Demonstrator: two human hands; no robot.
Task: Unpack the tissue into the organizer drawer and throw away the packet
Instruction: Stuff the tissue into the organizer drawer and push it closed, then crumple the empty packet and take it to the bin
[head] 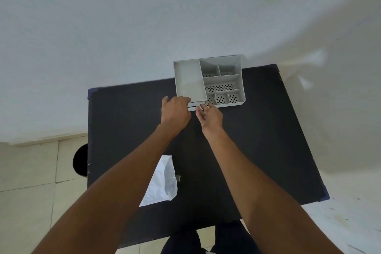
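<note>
Well behind both hands [176, 109] at the organizer [208, 82], the packet [162, 183].

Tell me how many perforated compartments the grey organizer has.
6 show on the organizer: two at the back, one long middle one, three in front. The right hand partly hides the front-left one.

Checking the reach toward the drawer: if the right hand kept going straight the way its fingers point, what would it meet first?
Probably the organizer's low front drawer edge; the right hand's fingertips look at it already, though contact is unclear.
</note>
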